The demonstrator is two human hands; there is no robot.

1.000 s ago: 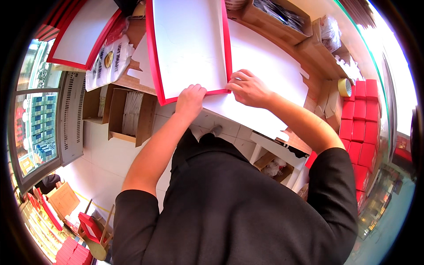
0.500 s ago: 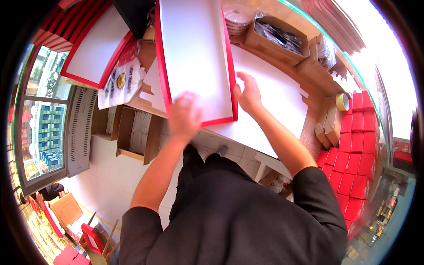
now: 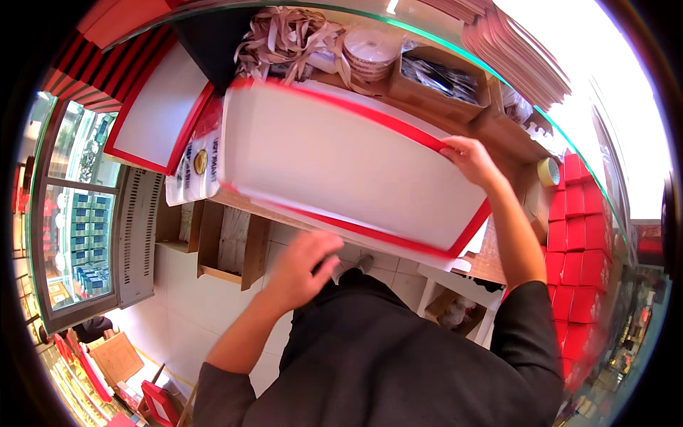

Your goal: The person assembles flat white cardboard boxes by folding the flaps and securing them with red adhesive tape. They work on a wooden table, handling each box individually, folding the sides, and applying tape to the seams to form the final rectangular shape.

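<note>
Reader: Where is the red-rimmed white tray (image 3: 341,171)?
Me: Centre of the frame, slanting over the table (image 3: 492,257), its upper-right rim pinched by my right hand (image 3: 466,158)
Reader: And your left hand (image 3: 306,265)?
Me: Below centre, blurred, fingers and thumb parted, just off the tray's lower edge

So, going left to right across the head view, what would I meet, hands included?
Window → grey slotted panel → white plastic bag → left hand → right hand → stacked red boxes. I leave out the red-edged white box: its width overlaps both hands' places.
</note>
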